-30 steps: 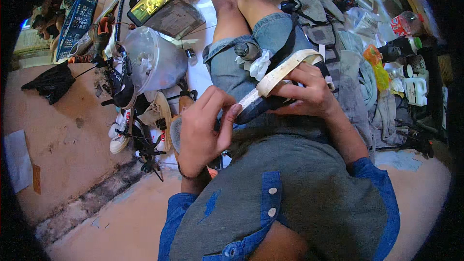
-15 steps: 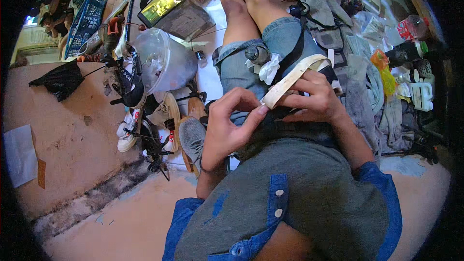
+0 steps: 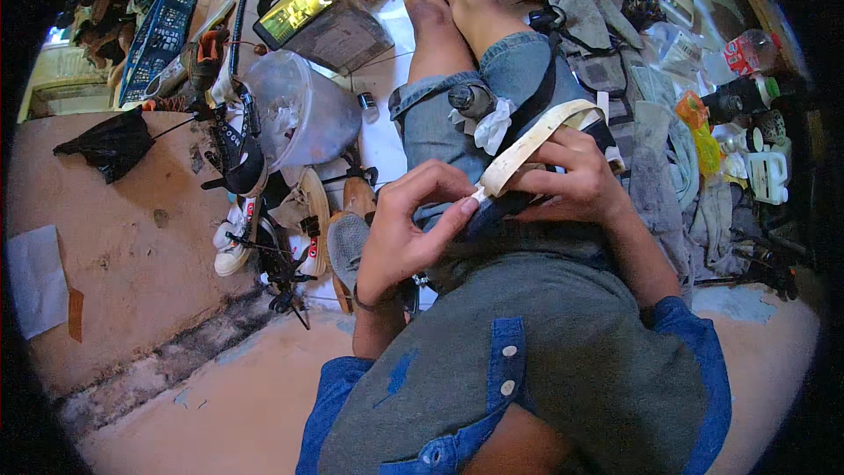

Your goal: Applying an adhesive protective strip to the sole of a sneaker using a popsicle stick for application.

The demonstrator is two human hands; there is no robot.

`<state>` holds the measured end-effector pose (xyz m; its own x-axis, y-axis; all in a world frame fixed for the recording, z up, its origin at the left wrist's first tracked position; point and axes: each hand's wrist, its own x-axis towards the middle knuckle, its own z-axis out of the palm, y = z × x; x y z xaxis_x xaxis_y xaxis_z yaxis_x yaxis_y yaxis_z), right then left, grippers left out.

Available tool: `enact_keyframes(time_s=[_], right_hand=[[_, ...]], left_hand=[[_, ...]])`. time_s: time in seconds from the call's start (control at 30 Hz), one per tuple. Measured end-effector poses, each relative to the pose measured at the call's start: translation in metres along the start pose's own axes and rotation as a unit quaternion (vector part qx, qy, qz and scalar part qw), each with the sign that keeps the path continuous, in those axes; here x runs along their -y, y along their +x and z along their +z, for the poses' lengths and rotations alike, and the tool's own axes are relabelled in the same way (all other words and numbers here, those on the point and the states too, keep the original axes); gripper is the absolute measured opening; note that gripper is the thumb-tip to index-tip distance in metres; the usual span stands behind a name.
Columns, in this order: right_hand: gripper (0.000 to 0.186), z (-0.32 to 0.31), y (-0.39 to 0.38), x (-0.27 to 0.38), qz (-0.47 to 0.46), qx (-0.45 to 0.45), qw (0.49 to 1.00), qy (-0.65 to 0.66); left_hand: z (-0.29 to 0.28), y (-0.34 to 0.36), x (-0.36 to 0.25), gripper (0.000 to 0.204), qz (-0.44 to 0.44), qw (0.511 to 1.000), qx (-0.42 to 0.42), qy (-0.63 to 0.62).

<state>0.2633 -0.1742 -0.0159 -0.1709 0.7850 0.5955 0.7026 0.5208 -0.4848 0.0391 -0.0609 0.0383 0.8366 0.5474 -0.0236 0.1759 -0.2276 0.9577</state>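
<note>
My left hand (image 3: 413, 224) pinches a dark shoe (image 3: 492, 215) near the loose cream rubber strip (image 3: 519, 158) along its edge, with thumb and forefinger at the strip's lower left end. My right hand (image 3: 580, 176) grips the shoe from the right, its curled fingers beneath the arch of the strip. The strip loops up toward the upper right above the shoe. Much of the shoe is hidden by my hands. A white crumpled tissue (image 3: 492, 127) and a dark round object (image 3: 466, 98) rest on my denim shorts.
At left are sneakers (image 3: 230, 242), a clear tub (image 3: 299, 132), a blue basket (image 3: 149, 62) and a black bag (image 3: 97, 149). A phone (image 3: 294, 9) leans on a container. Grey rags (image 3: 655, 149), bottles (image 3: 747, 53) and a white jug (image 3: 769, 176) lie at right.
The view has shifted, so the surroundings appear slightly right and lower. My left hand has moved up along the shoe toward my right hand, and the cream strip's lower end now lies at its fingertips.
</note>
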Motion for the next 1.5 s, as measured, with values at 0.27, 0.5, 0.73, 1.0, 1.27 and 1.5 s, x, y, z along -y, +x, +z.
enact_keyframes(time_s=[0.27, 0.5, 0.73, 1.0, 1.27, 1.5], right_hand=[[0.051, 0.002, 0.004, -0.002, -0.006, 0.006, 1.0, 0.016], [0.053, 0.002, 0.005, 0.0, -0.007, 0.001, 1.0, 0.013], [0.051, 0.001, 0.003, -0.002, -0.01, 0.0, 1.0, 0.016], [0.047, -0.001, 0.002, -0.001, -0.011, 0.003, 1.0, 0.019], [0.047, 0.0, 0.001, -0.003, -0.006, -0.011, 1.0, 0.025], [0.047, -0.002, -0.001, -0.005, -0.005, -0.005, 1.0, 0.028]], left_hand=[[-0.003, 0.006, 0.0, 0.013, -0.024, 0.998, 0.028, 0.052], [-0.005, 0.008, -0.004, 0.015, -0.033, 0.998, 0.051, 0.013], [-0.001, 0.008, 0.001, 0.013, 0.021, 0.998, 0.05, 0.02], [-0.016, 0.012, 0.002, 0.014, 0.051, 0.991, 0.12, -0.005], [-0.003, 0.018, -0.006, 0.017, 0.036, 0.994, 0.092, 0.055], [-0.003, 0.013, -0.005, 0.016, 0.026, 0.994, 0.086, 0.06]])
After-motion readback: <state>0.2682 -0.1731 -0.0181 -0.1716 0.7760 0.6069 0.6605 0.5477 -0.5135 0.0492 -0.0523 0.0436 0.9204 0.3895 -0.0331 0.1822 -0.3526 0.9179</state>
